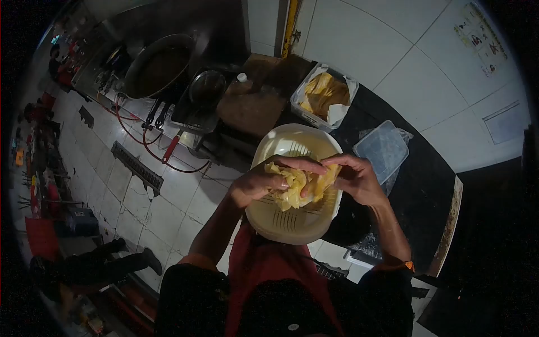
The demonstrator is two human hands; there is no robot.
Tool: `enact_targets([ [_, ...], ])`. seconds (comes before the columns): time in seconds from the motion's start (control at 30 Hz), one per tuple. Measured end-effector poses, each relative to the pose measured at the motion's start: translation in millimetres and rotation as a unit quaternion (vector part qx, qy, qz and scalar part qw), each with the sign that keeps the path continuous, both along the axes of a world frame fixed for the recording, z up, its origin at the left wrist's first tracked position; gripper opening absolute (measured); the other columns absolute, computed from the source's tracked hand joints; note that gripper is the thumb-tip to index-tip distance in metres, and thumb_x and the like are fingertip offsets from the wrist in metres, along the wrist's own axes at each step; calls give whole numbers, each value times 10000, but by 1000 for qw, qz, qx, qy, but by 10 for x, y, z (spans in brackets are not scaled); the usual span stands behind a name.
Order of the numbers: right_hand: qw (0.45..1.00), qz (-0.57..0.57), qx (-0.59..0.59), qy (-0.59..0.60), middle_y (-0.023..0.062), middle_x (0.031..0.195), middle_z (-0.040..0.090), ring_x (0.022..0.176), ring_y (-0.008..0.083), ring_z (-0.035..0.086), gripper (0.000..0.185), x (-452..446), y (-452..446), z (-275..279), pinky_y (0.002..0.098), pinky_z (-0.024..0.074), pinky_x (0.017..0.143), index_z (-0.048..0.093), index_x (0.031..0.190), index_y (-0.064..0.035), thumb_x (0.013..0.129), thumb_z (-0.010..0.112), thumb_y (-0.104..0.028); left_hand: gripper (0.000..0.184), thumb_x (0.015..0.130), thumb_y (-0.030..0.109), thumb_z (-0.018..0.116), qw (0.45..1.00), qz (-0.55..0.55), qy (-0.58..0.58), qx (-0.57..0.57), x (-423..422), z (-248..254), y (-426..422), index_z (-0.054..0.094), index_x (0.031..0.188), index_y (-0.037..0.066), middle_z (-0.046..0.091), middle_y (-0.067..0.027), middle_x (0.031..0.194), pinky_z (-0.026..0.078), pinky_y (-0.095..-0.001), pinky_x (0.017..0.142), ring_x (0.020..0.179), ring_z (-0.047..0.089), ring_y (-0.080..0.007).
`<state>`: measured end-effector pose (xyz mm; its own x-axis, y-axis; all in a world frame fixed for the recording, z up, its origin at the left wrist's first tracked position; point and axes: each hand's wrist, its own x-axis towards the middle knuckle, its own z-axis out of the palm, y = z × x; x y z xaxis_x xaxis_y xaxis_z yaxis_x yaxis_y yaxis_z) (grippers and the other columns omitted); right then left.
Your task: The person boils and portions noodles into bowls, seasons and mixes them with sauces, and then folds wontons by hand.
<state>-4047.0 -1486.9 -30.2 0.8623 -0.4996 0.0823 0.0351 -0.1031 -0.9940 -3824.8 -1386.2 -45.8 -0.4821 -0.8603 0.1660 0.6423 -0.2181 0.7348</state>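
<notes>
Both hands are over a cream slotted basin [269, 222]. My left hand [264, 182] has its fingers wrapped round a crumpled yellow, sheet-like food piece [292, 191]. On the other side, my right hand [356, 180] pinches the edge of the same yellow food with thumb and fingers. Beyond the basin, a clear container [318, 119] lined with white paper holds flat yellow-brown pieces [324, 94]. To the right, a translucent lid [383, 149] lies on the dark counter on top of some plastic film.
A large wok [160, 64] and a dark tray [196, 115] stand at the upper left, near a brown board [252, 104]. A red hose [146, 147] hangs over the tiled floor. Another person's legs [112, 258] show at the lower left.
</notes>
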Motion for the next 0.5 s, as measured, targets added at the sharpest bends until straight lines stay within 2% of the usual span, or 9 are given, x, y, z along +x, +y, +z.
enact_targets([
  [0.1, 996, -39, 70, 42, 47, 1053, 590, 972, 104, 542, 428, -6, -34, -74, 254, 459, 841, 538, 1162, -39, 764, 690, -4, 667, 672, 275, 595, 997, 31, -72, 10, 26, 137, 11, 480, 1234, -65, 513, -163, 1217, 366, -304, 958, 1061, 514, -195],
  [0.17, 982, -113, 139, -50, 31, 949, 593, 872, 79, 543, 359, 49, 20, -54, 223, 451, 780, 553, 1125, -25, 786, 646, 47, 667, 673, 281, 597, 987, 56, -149, 9, 80, 114, 18, 482, 1234, -63, 515, -160, 1217, 364, -309, 959, 1057, 512, -191],
  [0.2, 983, -112, 138, -53, 31, 949, 593, 872, 79, 543, 359, 53, 12, -63, 223, 451, 780, 553, 1125, -25, 786, 646, 47, 746, 654, 299, 543, 979, 94, -181, -13, 52, 103, 16, 412, 1258, -120, 568, -156, 889, 434, -263, 750, 835, 541, -162],
  [0.23, 988, -140, 66, -27, 26, 920, 588, 835, 79, 543, 305, 47, -4, -86, 220, 453, 749, 552, 1111, -18, 815, 615, 26, 746, 654, 299, 543, 978, 95, -183, -14, 76, 68, 10, 412, 1258, -120, 568, -156, 889, 434, -263, 750, 835, 541, -162],
  [0.3, 977, -196, -76, 25, 15, 864, 579, 762, 77, 541, 209, 20, -32, -123, 215, 457, 685, 551, 1081, -2, 872, 554, -17, 777, 649, 336, 527, 991, 86, -102, -33, 142, -23, 3, 399, 1271, -114, 561, -154, 877, 438, -279, 742, 817, 535, -171],
  [0.33, 978, -193, -76, 22, 15, 864, 579, 762, 77, 541, 209, 6, -47, -119, 215, 457, 685, 551, 1081, -2, 872, 554, -17, 777, 649, 336, 527, 990, 89, -105, -33, 159, -41, 11, 399, 1271, -114, 561, -154, 877, 438, -279, 742, 817, 535, -171],
  [0.4, 956, -293, 13, 1, 1, 812, 571, 602, 73, 521, 156, -21, -90, -95, 208, 444, 580, 556, 1035, -26, 910, 519, -110, 801, 641, 349, 526, 990, 131, -20, 37, 209, -54, 63, 382, 1287, -103, 561, -148, 858, 433, -293, 762, 808, 532, -190],
  [0.43, 940, -342, 0, 22, 14, 812, 581, 571, 68, 511, 146, -62, -131, -46, 227, 433, 486, 558, 1028, -29, 921, 518, -121, 801, 641, 349, 526, 989, 138, -25, 35, 231, -44, 78, 382, 1287, -103, 561, -148, 858, 433, -293, 762, 808, 532, -190],
  [0.5, 913, -405, 35, 28, 6, 832, 575, 556, 47, 481, 136, -92, -168, 113, 210, 386, 446, 549, 1026, -51, 910, 539, -121, 827, 631, 371, 529, 972, 223, -30, 69, 264, -31, 95, 367, 1311, -69, 561, -144, 888, 415, -295, 795, 835, 520, -194],
])
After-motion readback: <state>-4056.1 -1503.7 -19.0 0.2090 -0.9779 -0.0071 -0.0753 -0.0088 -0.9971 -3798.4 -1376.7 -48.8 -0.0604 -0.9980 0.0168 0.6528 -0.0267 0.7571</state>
